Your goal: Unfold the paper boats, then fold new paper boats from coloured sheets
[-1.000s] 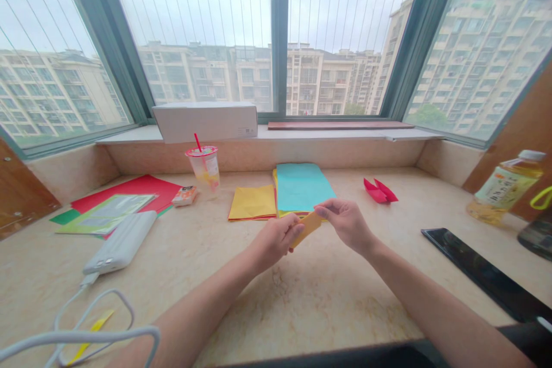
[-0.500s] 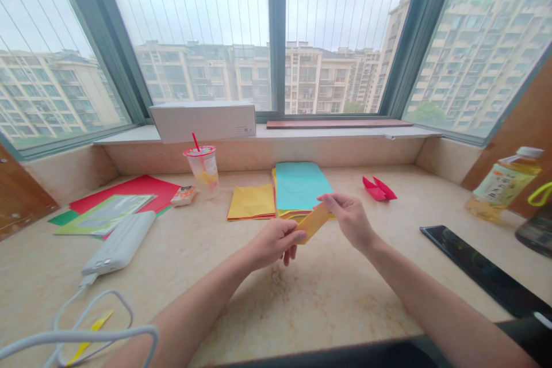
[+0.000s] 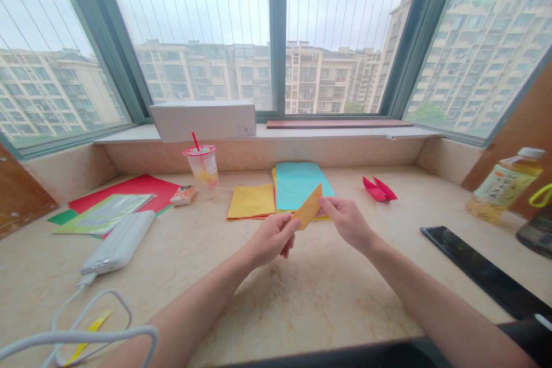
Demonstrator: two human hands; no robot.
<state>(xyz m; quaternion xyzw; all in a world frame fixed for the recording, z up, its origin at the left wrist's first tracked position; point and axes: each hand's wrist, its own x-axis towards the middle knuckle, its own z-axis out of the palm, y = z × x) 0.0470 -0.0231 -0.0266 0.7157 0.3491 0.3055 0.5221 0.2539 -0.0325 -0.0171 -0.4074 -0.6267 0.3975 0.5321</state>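
Observation:
A folded piece of yellow-orange paper point(image 3: 309, 209) is held up over the counter between both hands, tilted up toward the right. My left hand point(image 3: 275, 237) pinches its lower left end, thumb on top. At the right edge, my right hand point(image 3: 347, 219) grips the paper between thumb and fingers. Just behind lies a stack of coloured paper with a light blue sheet point(image 3: 302, 184) on top. Left of that stack sits a smaller pile of yellow paper point(image 3: 250, 202). A folded red paper boat point(image 3: 379, 189) stands farther right.
On the left are a lidded plastic cup point(image 3: 204, 169), a small orange packet point(image 3: 183, 195), red sheets point(image 3: 129, 190), a white power bank point(image 3: 118, 243) and its cable point(image 3: 142, 330). To the right lie a black phone point(image 3: 478, 267) and a drink bottle point(image 3: 504, 187). A white box point(image 3: 204, 121) rests on the sill.
The folded yellow paper has been raised and turned more upright. My right hand has shifted slightly down along its right edge; my left hand has lifted a little.

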